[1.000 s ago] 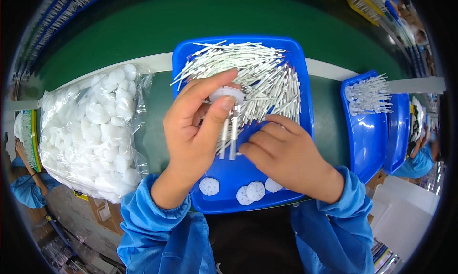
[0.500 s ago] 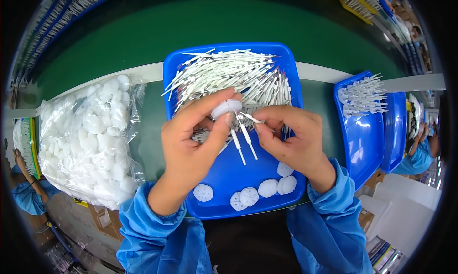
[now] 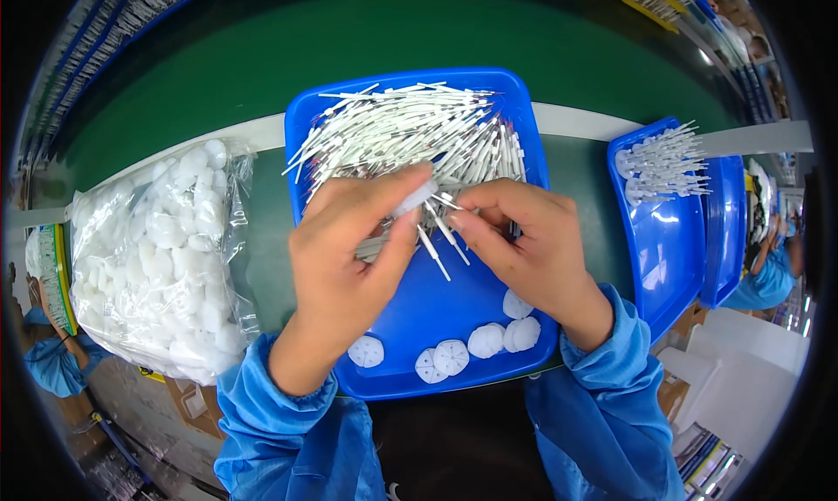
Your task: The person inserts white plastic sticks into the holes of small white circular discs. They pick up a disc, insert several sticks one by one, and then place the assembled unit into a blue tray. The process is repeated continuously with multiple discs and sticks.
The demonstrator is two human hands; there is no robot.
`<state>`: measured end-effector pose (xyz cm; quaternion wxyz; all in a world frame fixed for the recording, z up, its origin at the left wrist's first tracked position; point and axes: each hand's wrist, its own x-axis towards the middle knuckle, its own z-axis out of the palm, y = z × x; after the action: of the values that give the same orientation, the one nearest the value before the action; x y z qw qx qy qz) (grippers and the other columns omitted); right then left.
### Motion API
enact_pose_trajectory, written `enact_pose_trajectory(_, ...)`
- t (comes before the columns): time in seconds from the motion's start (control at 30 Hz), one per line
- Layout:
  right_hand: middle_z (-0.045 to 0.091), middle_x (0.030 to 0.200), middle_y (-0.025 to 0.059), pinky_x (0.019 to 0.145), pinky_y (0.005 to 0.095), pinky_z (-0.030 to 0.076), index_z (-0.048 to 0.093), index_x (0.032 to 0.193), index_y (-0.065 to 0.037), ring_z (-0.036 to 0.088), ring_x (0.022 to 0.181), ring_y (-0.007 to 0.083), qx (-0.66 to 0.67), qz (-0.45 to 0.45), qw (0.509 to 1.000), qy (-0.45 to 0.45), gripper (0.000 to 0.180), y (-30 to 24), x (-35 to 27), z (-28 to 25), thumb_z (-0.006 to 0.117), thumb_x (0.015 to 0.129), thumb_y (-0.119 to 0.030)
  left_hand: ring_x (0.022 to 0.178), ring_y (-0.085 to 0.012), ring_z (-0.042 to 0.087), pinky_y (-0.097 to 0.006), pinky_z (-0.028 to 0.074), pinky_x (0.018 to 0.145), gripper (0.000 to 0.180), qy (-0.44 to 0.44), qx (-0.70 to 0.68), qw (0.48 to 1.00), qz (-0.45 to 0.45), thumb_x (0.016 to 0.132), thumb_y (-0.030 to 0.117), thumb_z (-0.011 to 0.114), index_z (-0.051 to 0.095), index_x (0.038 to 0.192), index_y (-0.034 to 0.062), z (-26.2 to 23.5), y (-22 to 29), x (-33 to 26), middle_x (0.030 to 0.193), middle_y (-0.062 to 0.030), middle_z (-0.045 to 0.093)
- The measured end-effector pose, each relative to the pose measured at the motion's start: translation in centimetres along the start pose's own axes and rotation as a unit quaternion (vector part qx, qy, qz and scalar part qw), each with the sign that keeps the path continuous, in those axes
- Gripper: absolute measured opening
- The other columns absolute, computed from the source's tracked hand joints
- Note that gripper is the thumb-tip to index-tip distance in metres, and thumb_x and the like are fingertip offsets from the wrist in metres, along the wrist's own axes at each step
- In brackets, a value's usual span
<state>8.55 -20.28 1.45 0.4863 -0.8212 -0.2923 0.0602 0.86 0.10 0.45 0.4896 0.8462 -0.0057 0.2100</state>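
Note:
Between thumb and fingers, my left hand (image 3: 349,235) pinches a white round plastic disc (image 3: 414,201) turned nearly edge-on. Two thin white sticks (image 3: 435,253) stick out of its face, pointing down and to the right. My right hand (image 3: 532,243) grips another slim white stick (image 3: 447,202) by thumb and forefinger, its end at the disc. Whether that end sits in the disc, I cannot tell. Both hands are over a blue tray (image 3: 419,386). A heap of white sticks (image 3: 410,134) fills the tray's far part, and several loose white discs (image 3: 451,357) lie along its near side.
A clear plastic bag of white discs (image 3: 161,257) lies left of the tray. On the right, another blue tray (image 3: 665,252) holds discs fitted with sticks (image 3: 662,162). Beyond runs a green work surface (image 3: 367,30). Co-workers' blue sleeves (image 3: 57,366) show at the picture's sides.
The disc has tilted further edge-on in my left hand, and my right hand has moved slightly left and up toward it. The whole view has shifted a little.

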Motion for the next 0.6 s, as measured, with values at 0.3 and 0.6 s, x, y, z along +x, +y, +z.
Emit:
enact_pose_trajectory(0.3,0.076,0.077,0.0062,0.056,0.0358,0.055,0.08,0.097,-0.011,0.072,0.061,0.0255,-0.133,-0.144,0.976,0.093,0.012,0.9,0.3,1.0,0.088,0.089,-0.015,0.074,-0.0256,0.071,-0.036,0.058,0.067,0.044,-0.001,0.09,0.995,0.036,0.086,-0.003,0.084,0.081,0.13,0.0037,0.8,0.5,-0.8,0.091,-0.0115,0.079)
enact_pose_trajectory(0.6,0.077,0.078,0.0033,0.058,0.0361,0.055,0.08,0.099,-0.009,0.072,0.063,0.0234,-0.169,-0.188,0.963,0.09,0.016,0.9,0.6,1.0,0.089,0.087,-0.013,0.078,-0.0235,0.07,-0.035,0.056,0.069,0.047,-0.017,0.066,0.998,0.008,0.087,0.003,0.087,0.078,0.134,0.0034,0.7,1.2,-1.0,0.096,-0.0114,0.079)
